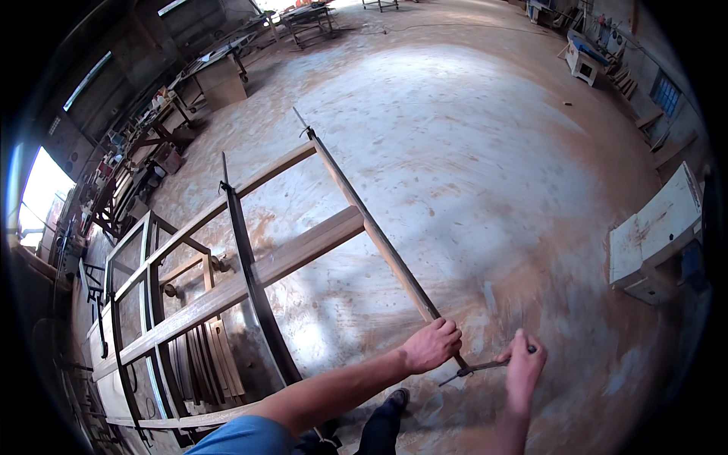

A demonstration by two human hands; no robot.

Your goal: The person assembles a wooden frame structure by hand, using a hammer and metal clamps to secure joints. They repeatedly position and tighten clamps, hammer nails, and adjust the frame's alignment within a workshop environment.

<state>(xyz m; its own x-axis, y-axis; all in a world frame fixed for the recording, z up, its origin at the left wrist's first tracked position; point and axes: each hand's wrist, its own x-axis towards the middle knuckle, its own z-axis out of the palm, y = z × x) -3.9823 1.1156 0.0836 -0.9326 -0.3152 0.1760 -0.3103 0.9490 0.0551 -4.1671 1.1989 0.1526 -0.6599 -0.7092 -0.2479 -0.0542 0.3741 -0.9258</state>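
A large wooden frame (292,258) of long rails and cross pieces stretches from the lower left to the middle, held by several dark metal bar clamps (256,303). Along its right end runs one bar clamp (353,197) beside the end rail. My left hand (432,346) is closed over the near end of that clamp and the rail's corner. Past it, the clamp's screw end (464,371) sticks out with a dark metal lever (489,366). My right hand (523,364), slightly blurred, is wrapped round the lever, its dark tip showing beside my fingers.
Under the frame lie several wooden strips (205,364) and a wheeled stand (189,273). Cluttered workbenches (155,121) line the left wall. A worn white cabinet (656,227) stands at the right, and a machine (584,61) far right. My shoe (400,396) is below the left hand.
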